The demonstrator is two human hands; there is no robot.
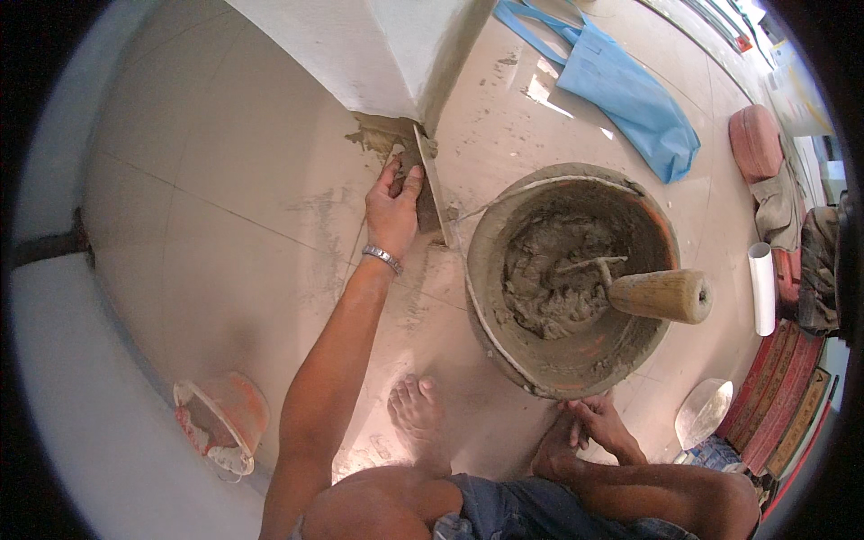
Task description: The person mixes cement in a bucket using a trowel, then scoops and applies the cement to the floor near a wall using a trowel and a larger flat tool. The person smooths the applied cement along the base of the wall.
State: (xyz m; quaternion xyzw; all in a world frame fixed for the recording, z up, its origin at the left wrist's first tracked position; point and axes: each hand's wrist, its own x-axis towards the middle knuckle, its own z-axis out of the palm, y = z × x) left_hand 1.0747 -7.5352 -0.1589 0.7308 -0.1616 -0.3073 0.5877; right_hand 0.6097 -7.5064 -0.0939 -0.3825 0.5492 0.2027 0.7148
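My left hand (392, 209), with a metal bracelet on its wrist, is closed on a flat mortar-smeared board (431, 184). The board stands on edge at the foot of a white pillar (396, 54), its thin edge turned up. Wet mortar (378, 132) lies along the pillar's base, just beyond my fingertips. Right of that hand is a bucket (483, 234) with grey mortar (553, 270) inside. A trowel (661, 295) leans in the bucket, its wooden handle over the right rim. My right hand (605, 426) hangs by my right foot below the bucket, fingers curled, apparently around nothing.
A blue cloth bag (621, 90) lies on the tiled floor beyond the bucket. At the right are a white tube (762, 288), a pale scoop-like container (704, 412) and stacked reddish strips (774, 387). An orange pail (225, 418) stands by the left wall. Mortar smears mark the tiles.
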